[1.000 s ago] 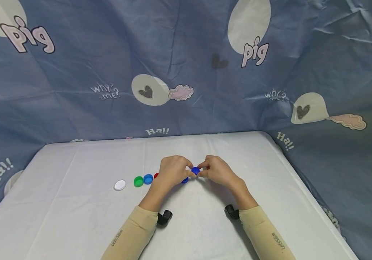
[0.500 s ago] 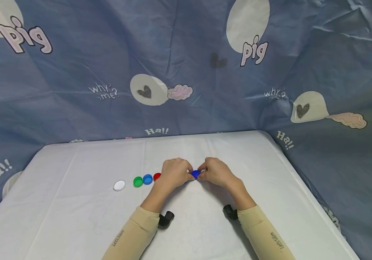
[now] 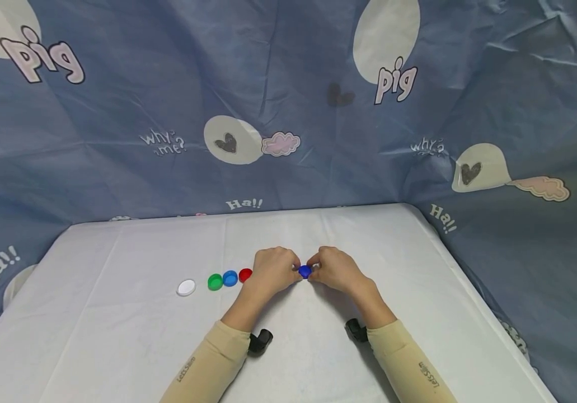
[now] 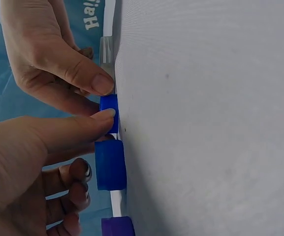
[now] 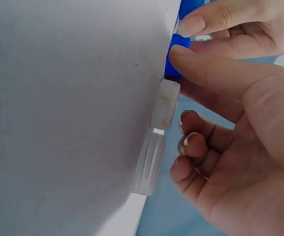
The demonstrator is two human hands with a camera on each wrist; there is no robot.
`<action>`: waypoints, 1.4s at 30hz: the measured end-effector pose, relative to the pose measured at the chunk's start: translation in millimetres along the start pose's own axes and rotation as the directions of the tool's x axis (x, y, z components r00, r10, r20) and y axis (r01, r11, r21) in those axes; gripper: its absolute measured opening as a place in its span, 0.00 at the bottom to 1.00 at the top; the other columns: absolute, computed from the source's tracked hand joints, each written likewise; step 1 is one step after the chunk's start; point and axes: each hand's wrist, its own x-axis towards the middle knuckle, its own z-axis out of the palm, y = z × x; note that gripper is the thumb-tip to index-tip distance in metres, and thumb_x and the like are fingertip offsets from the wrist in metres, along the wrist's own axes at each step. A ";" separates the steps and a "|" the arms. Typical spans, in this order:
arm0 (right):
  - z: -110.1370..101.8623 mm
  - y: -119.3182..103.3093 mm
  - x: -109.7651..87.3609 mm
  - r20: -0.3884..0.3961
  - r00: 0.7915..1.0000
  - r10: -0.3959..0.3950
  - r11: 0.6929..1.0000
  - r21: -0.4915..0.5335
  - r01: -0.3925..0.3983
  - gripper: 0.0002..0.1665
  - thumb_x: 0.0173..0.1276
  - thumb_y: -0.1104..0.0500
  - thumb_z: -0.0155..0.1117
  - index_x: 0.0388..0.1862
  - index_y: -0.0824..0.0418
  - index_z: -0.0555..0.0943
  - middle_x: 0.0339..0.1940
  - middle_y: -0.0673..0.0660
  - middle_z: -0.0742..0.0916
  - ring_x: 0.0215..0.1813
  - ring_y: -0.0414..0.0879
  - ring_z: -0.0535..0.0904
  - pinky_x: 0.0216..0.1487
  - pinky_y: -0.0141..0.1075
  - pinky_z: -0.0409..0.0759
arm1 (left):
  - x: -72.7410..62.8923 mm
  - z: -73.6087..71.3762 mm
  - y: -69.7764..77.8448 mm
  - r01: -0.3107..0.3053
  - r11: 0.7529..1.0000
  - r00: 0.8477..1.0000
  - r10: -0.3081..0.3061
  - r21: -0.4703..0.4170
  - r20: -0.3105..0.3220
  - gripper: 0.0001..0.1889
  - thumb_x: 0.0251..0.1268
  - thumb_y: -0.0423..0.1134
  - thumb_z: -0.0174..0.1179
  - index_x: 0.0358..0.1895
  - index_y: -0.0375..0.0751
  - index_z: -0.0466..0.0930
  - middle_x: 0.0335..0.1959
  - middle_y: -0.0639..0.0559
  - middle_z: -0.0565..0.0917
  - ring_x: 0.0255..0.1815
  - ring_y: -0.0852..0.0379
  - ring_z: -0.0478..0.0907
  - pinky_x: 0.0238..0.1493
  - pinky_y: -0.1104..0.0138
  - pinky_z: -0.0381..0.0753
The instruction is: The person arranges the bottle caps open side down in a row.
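Observation:
Both hands meet around a small dark blue bottle cap (image 3: 305, 272) on the white table. My left hand (image 3: 274, 271) pinches it from the left, with its thumb (image 4: 101, 118) over the cap's side in the left wrist view. From the right, my right hand (image 3: 337, 267) pinches the same cap; its thumb lies across the blue side in the right wrist view. Another blue cap (image 4: 110, 165) stands close beside the left fingers, and a purple cap (image 4: 118, 226) stands further along. A whitish cap (image 5: 165, 104) and a clear ribbed cap (image 5: 148, 163) lie beside the right hand.
Left of the hands, a red cap (image 3: 245, 275), a lighter blue cap (image 3: 230, 278), a green cap (image 3: 215, 281) and a white lid (image 3: 186, 287) form a row. A patterned blue cloth (image 3: 288, 179) hangs behind the table (image 3: 117, 336).
Both hands have come down slightly toward the viewer with the dark blue cap between them. More of the red cap shows, while the neighbouring dark blue cap is now hidden by the left hand.

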 end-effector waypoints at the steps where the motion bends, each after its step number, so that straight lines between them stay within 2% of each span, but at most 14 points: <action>1: 0.0 -0.2 0.2 0.002 1.000 -0.002 1.000 -0.005 0.002 0.17 0.56 0.56 0.77 0.46 0.54 0.90 0.34 0.48 0.84 0.34 0.41 0.74 0.37 0.35 0.73 | -0.6 -0.5 -0.2 0.004 1.000 1.000 -0.004 0.000 0.002 0.10 0.52 0.54 0.74 0.37 0.59 0.91 0.37 0.58 0.90 0.37 0.56 0.84 0.27 0.61 0.76; 6: -0.6 -0.2 2.0 0.025 1.000 -0.018 1.000 0.005 0.018 0.19 0.56 0.55 0.78 0.48 0.52 0.89 0.37 0.50 0.86 0.34 0.40 0.74 0.36 0.35 0.73 | -4.3 -4.4 -2.5 0.033 0.999 0.999 -0.033 0.002 0.016 0.14 0.52 0.57 0.73 0.41 0.59 0.90 0.42 0.58 0.90 0.41 0.55 0.85 0.30 0.60 0.78; 11: -3.0 0.8 3.4 0.044 0.999 -0.022 0.998 0.056 0.020 0.23 0.55 0.55 0.78 0.52 0.52 0.88 0.33 0.48 0.83 0.29 0.41 0.73 0.30 0.34 0.70 | -7.8 -11.6 -5.9 0.061 0.998 0.997 -0.060 -0.010 0.040 0.19 0.52 0.60 0.72 0.47 0.60 0.89 0.48 0.57 0.89 0.46 0.53 0.85 0.32 0.59 0.79; 17: -3.8 -5.2 6.2 0.052 0.997 -0.049 0.996 0.082 0.044 0.25 0.56 0.55 0.77 0.55 0.53 0.86 0.30 0.47 0.81 0.27 0.40 0.72 0.28 0.33 0.69 | -12.6 -18.1 -15.7 0.083 0.996 0.995 -0.083 -0.007 0.062 0.21 0.52 0.61 0.71 0.49 0.63 0.88 0.51 0.57 0.88 0.50 0.52 0.85 0.36 0.58 0.81; 21: -4.0 -12.1 8.4 0.060 0.997 -0.053 0.996 0.078 0.048 0.24 0.57 0.54 0.77 0.55 0.53 0.86 0.30 0.47 0.81 0.27 0.40 0.72 0.28 0.33 0.69 | -15.3 -19.4 -21.8 0.075 0.997 0.994 -0.073 -0.023 0.084 0.22 0.50 0.62 0.72 0.50 0.62 0.88 0.51 0.56 0.88 0.49 0.51 0.85 0.34 0.59 0.81; 26: -3.2 -22.5 10.8 0.075 0.995 -0.067 0.994 0.089 0.060 0.24 0.57 0.54 0.77 0.54 0.53 0.87 0.36 0.50 0.86 0.32 0.41 0.74 0.34 0.34 0.72 | -19.4 -19.8 -29.3 0.071 0.997 0.992 -0.068 -0.022 0.105 0.24 0.45 0.62 0.75 0.49 0.63 0.88 0.50 0.56 0.88 0.46 0.52 0.85 0.30 0.61 0.78; 32: 0.9 -31.3 11.6 0.103 0.992 -0.068 0.995 0.085 0.059 0.21 0.57 0.56 0.77 0.51 0.53 0.88 0.39 0.52 0.86 0.37 0.42 0.76 0.38 0.37 0.75 | -21.7 -20.4 -33.5 0.068 0.998 0.991 -0.066 -0.009 0.120 0.23 0.46 0.59 0.76 0.49 0.61 0.88 0.50 0.56 0.88 0.49 0.50 0.85 0.35 0.57 0.80; 36: 5.9 -31.5 12.0 0.104 0.992 -0.072 0.996 0.062 0.066 0.19 0.57 0.55 0.78 0.49 0.52 0.89 0.41 0.51 0.86 0.40 0.41 0.77 0.43 0.38 0.76 | -21.8 -19.1 -35.3 0.065 0.998 0.992 -0.063 -0.010 0.108 0.21 0.46 0.57 0.76 0.47 0.61 0.89 0.48 0.56 0.89 0.48 0.50 0.85 0.35 0.57 0.79; 42: 10.9 -32.5 12.9 0.093 0.993 -0.076 0.996 0.053 0.071 0.18 0.56 0.54 0.78 0.47 0.53 0.89 0.38 0.49 0.85 0.39 0.41 0.77 0.42 0.38 0.75 | -22.1 -16.4 -34.6 0.046 0.998 0.996 -0.043 -0.038 0.084 0.16 0.48 0.54 0.76 0.43 0.61 0.90 0.43 0.57 0.90 0.40 0.55 0.84 0.28 0.63 0.74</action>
